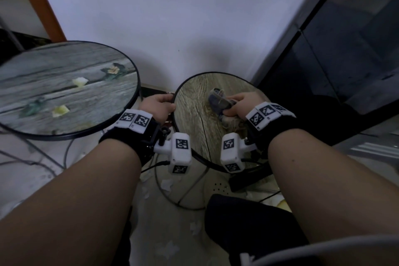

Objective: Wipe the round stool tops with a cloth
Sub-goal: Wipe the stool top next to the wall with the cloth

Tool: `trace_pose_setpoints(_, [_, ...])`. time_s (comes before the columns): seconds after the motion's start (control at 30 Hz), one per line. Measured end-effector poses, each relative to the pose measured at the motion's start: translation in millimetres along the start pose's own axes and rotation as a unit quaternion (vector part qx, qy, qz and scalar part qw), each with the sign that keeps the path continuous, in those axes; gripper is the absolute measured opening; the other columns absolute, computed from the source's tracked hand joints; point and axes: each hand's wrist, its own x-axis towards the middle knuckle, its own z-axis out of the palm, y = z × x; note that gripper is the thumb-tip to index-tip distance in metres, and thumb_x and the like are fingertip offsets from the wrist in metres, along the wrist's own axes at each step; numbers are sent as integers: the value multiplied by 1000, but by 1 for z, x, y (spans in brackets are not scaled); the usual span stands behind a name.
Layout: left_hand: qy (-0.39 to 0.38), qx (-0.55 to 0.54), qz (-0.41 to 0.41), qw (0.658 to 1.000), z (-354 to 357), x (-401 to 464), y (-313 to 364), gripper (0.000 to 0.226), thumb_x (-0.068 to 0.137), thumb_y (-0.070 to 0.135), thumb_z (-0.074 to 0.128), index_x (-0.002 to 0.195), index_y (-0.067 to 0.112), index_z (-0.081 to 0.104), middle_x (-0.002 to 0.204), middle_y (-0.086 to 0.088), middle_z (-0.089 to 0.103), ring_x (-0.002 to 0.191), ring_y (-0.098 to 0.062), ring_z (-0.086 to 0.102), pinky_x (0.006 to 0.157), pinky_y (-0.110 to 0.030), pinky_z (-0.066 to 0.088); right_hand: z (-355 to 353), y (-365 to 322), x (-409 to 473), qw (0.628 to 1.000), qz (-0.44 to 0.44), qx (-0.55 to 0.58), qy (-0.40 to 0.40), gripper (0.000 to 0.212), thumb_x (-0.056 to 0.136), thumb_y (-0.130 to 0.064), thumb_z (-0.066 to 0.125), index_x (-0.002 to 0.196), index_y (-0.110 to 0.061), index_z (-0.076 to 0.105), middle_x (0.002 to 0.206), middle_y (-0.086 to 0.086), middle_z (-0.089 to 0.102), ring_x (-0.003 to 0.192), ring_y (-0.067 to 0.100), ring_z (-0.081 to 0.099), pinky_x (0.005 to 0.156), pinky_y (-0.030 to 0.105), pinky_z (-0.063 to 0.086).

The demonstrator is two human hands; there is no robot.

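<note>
At about nine o'clock in the view sits the larger stool top [54,90], a round grey plank-print disc with a flower pattern and a dark rim. Two pale scraps [80,81] lie on it, one toward its middle and one nearer its front edge, so this surface looks not yet wiped.

Just right of it, the left hand [156,107] curls its fingers over the nine o'clock edge of the smaller stool top [194,101], gripping the dark rim as if to steady it. Both wrists carry black bands with white coded marker blocks.

The smaller top, a brown wood-grain disc, sits at the centre of the view, close against the white wall [162,6]. On it, toward its three o'clock side, the right hand [239,106] is clenched around a bunched cloth [219,101], pressing it onto the surface. The cloth sticks out from the fist toward eleven o'clock, its long axis running that way across the grain.

The bare wood lies mostly from seven to eleven o'clock of the fist, so the next stroke probably sweeps leftward toward the bracing hand. The right hand is the nearer one to all of it.
</note>
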Motion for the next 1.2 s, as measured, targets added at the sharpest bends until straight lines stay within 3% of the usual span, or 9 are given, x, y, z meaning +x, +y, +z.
trace_pose_setpoints(0.1, [-3, 31, -7, 999, -1, -7, -4, 38, 94, 12, 55, 132, 15, 52, 100, -7, 61, 62, -15, 54, 41, -17, 46, 0, 3, -4, 1000, 8, 20, -2, 47, 77, 0, 72, 121, -12, 64, 115, 4, 67, 96, 12, 55, 80, 21, 42])
trace_pose_setpoints(0.3, [-15, 39, -23, 999, 0, -23, -7, 43, 95, 12, 54, 136, 16, 46, 81, -5, 60, 62, -17, 54, 43, -20, 47, 4, 9, -15, 1000, 14, 15, 8, 47, 76, -1, 73, 121, -11, 64, 116, 6, 67, 104, 19, 59, 91, 28, 47])
trace_pose_setpoints(0.37, [-17, 33, -27, 999, 0, -27, -8, 43, 95, 11, 53, 137, 15, 45, 78, -5, 59, 62, -18, 54, 51, -26, 47, 5, 12, -19, 1000, 16, 14, 8, 46, 76, -2, 74, 120, -11, 65, 113, 6, 67, 99, 16, 58, 92, 30, 47])
trace_pose_setpoints(0.5, [-14, 14, -38, 999, 0, -37, -10, 43, 94, 10, 55, 136, 13, 47, 79, -6, 61, 64, -20, 57, 61, -31, 46, 6, 16, -29, 1000, 12, 10, 9, 46, 76, -2, 73, 120, -12, 65, 115, 5, 67, 109, 21, 59, 95, 30, 47])
trace_pose_setpoints(0.67, [-25, 15, -56, 998, 5, -51, -9, 21, 95, 8, 52, 115, 11, 55, 77, -5, 59, 54, -17, 58, 45, -22, 48, 4, 19, -43, 1000, 12, 0, -13, 46, 79, -3, 70, 123, -14, 63, 116, 1, 65, 98, 11, 54, 83, 19, 40])
trace_pose_setpoints(0.77, [-28, 27, -63, 997, 6, -56, -9, 13, 95, 7, 51, 107, 12, 55, 76, -6, 59, 52, -20, 59, 44, -23, 49, 7, 21, -49, 1000, 21, 3, -9, 45, 80, -3, 70, 123, -12, 63, 119, 2, 65, 101, 12, 55, 82, 18, 39])
trace_pose_setpoints(0.87, [-35, 34, -71, 996, 6, -61, -11, 6, 95, 7, 51, 96, 11, 55, 77, -8, 61, 61, -23, 60, 43, -22, 49, 9, 23, -54, 1000, 30, 0, -9, 44, 80, -5, 71, 122, -12, 63, 120, 3, 64, 111, 18, 57, 87, 21, 42])
trace_pose_setpoints(1.0, [-33, 33, -78, 996, 8, -65, -13, 5, 94, 5, 53, 93, 7, 57, 80, -12, 64, 65, -25, 63, 40, -21, 51, 9, 27, -64, 999, 31, 5, -8, 43, 80, -4, 70, 122, -13, 64, 118, 3, 65, 97, 13, 54, 80, 20, 40])
trace_pose_setpoints(1.2, [-30, 46, -73, 996, 8, -70, -17, 4, 95, 5, 51, 96, 4, 55, 77, -10, 63, 39, -12, 62, 39, -20, 49, 12, 34, -77, 999, 28, 20, -4, 41, 80, -5, 71, 119, -14, 65, 115, 2, 66, 98, 13, 56, 80, 20, 40])
